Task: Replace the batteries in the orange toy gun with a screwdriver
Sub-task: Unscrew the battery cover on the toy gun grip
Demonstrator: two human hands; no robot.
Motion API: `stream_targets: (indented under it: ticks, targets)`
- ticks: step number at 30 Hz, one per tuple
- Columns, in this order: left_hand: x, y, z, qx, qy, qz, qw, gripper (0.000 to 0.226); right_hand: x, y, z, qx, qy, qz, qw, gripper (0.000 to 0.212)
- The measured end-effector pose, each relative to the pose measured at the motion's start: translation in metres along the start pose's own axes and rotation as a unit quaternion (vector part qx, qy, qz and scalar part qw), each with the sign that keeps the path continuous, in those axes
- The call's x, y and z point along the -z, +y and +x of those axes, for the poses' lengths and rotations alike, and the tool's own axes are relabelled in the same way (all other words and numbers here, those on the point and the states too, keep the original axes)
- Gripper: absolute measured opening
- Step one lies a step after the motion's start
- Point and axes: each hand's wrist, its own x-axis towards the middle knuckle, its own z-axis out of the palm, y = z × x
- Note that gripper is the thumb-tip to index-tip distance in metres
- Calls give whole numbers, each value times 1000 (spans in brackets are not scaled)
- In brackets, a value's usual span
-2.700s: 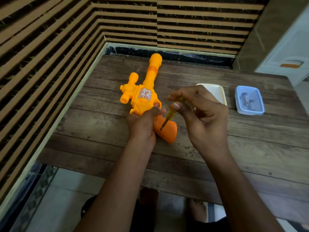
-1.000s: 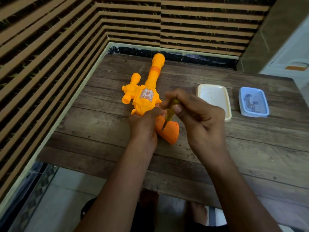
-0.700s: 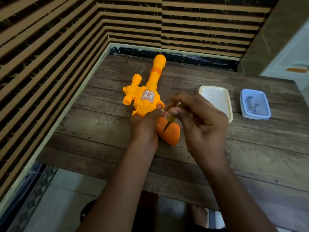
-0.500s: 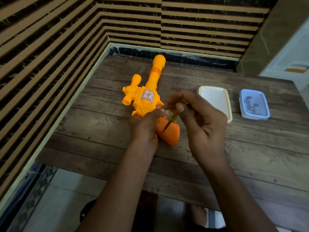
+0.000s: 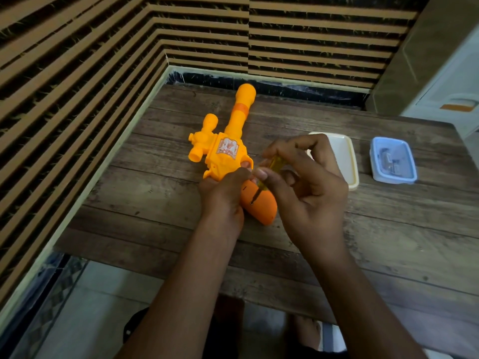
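Observation:
The orange toy gun (image 5: 223, 151) lies flat on the wooden table (image 5: 388, 229), barrel pointing away from me, darker orange grip nearest me. My left hand (image 5: 223, 193) grips the gun where the body meets the grip and pins it down. My right hand (image 5: 305, 182) pinches a small screwdriver (image 5: 269, 172) with a clear yellow handle between thumb and fingers. Its metal tip touches the grip's upper face at a screw hole. The trigger area is hidden under my left fingers.
A white lid (image 5: 342, 159) lies just right of my right hand. Further right stands a light blue plastic box (image 5: 392, 160) with small metal items inside. A striped wall runs along the table's left and far edges.
My right hand's fingers have shifted round the screwdriver handle while its tip stays on the grip. The gun and my left hand have stayed in place.

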Motion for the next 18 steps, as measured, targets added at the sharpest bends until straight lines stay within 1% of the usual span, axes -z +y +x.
stream_targets:
  ticks: [1, 3, 4, 7, 9, 12, 14, 18]
  targets:
    - [0, -1, 0, -1, 2, -3, 1000, 65, -1, 0, 0, 4, 5, -7, 1000, 19]
    - [-1, -2, 3, -3, 4, -8, 1000, 47, -1, 2, 0, 6, 4, -10, 1000, 23]
    - [-1, -3, 4, -6, 5, -6, 1000, 42, 0, 2, 1, 5, -2, -6, 1000, 26]
    - [-1, -3, 5, -7, 16, -2, 1000, 41, 1, 1, 0, -3, -12, 20, 1000, 29]
    - [-3, -2, 3, -1, 15, -1, 1000, 41, 1, -1, 0, -5, -16, 31, 999, 26]
    - [-2, -1, 1, 2, 5, 0, 1000, 47, -1, -4, 1, 9, -10, -1, 1000, 16]
    - [-2, -1, 0, -4, 1, 0, 1000, 49, -3, -3, 1, 15, 5, -22, 1000, 17]
    - [-3, 0, 0, -4, 15, 3, 1000, 32, -3, -1, 1, 11, 13, -20, 1000, 29]
